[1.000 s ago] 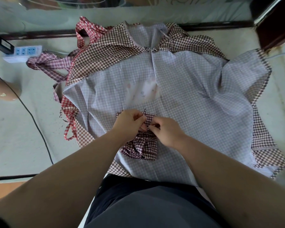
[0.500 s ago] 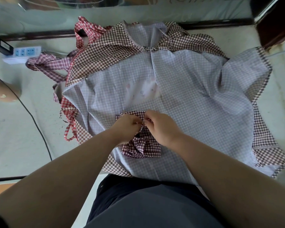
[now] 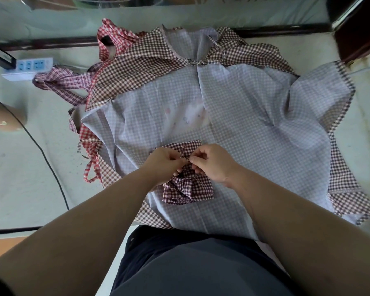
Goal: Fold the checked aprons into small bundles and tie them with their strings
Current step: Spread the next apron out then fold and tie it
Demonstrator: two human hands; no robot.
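Note:
A small folded bundle of brown-checked apron [image 3: 188, 189] lies on top of a large spread-out apron [image 3: 254, 116], pale side up with brown-checked edges. My left hand [image 3: 165, 162] and my right hand [image 3: 212, 162] sit together over the bundle's upper half. Each pinches a thin string of the bundle [image 3: 187, 161] between thumb and fingertips, the fingertips almost touching. The knot itself is hidden under my fingers.
More checked aprons, red [image 3: 113, 39] and purple [image 3: 60, 81], are heaped at the back left. A white power strip [image 3: 28, 67] and a black cable [image 3: 47, 167] lie on the left of the pale table [image 3: 19, 189]. Another person's arm [image 3: 4, 116] shows at the left edge.
Both hands stayed on the bundle, working its strings. The right hand shifted slightly left then back, and the fingertips now meet over the bundle's middle.

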